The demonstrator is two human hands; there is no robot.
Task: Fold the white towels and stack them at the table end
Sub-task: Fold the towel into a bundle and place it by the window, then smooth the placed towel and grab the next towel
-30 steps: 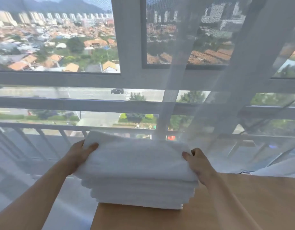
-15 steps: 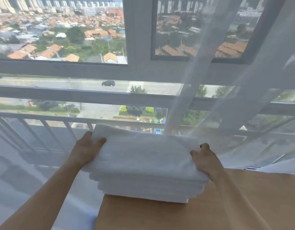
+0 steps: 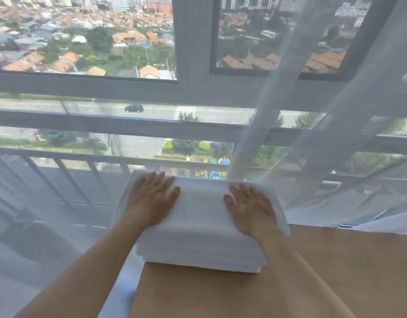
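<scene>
Behind everything we see the tall grey-framed window (image 3: 193,88), looking out on a town and a road, and the sheer white curtain (image 3: 335,157) hanging across its right part and trailing down to the far edge of the table. In front of the window lies the light brown wooden tabletop (image 3: 335,271), of which we see the far left corner and a broad bare stretch to the right.

On that corner, at the end of the tabletop nearest the window, sits the stack of folded white terry towels (image 3: 202,230). We count several layers at its near edge, though the exact number is too blurred to tell. The stack lies flat, its far edge right by the window railing and its left side overhanging the tabletop's left edge slightly, as far as we can judge.

Our left hand (image 3: 149,200) rests palm down on the left part of the top towel, fingers spread and straight. Our right hand (image 3: 250,207) lies the same way on the right part, fingers spread flat. Neither hand grips anything; both press on the stack from above.

We judge the task close to done: the towels in view are folded and stacked at the table end, and the hands seem to be smoothing the pile. Whether more towels wait out of view, we cannot tell.
</scene>
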